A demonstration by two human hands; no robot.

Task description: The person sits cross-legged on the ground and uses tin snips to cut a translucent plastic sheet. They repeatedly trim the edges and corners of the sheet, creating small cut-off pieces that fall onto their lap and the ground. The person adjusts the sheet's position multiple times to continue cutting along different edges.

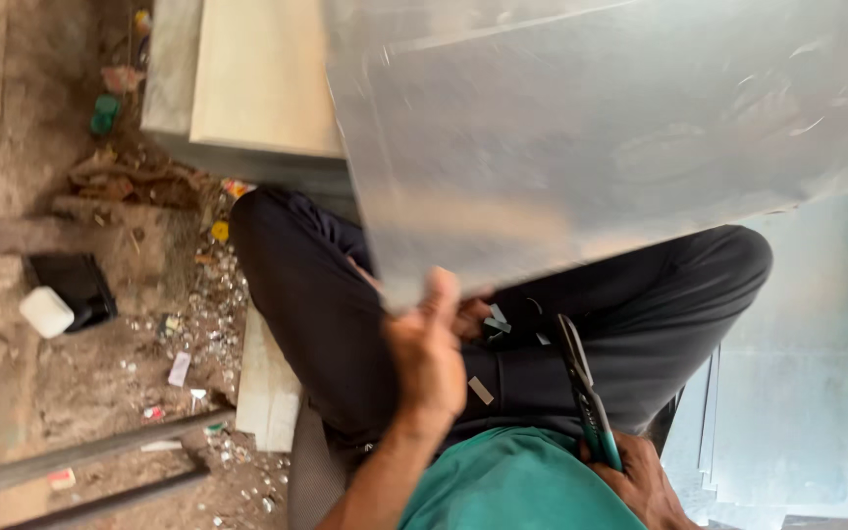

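A large, shiny metal sheet (620,137) fills the upper right of the head view, held up over my lap. My left hand (429,348) is shut on its lower left corner, thumb pressed up against the edge. My right hand (640,481) sits low by my hip, closed around a pair of snips (586,393) with dark blades and green handles that point up across my dark trousers. Small metal offcuts (483,390) lie on my lap.
A stack of cut metal sheets (797,393) lies at the right. A pale wooden board (257,79) stands behind my knees. Metal scraps and litter (198,314) cover the dirt floor at left, beside a black container with a white block (46,311) and metal bars (71,461).
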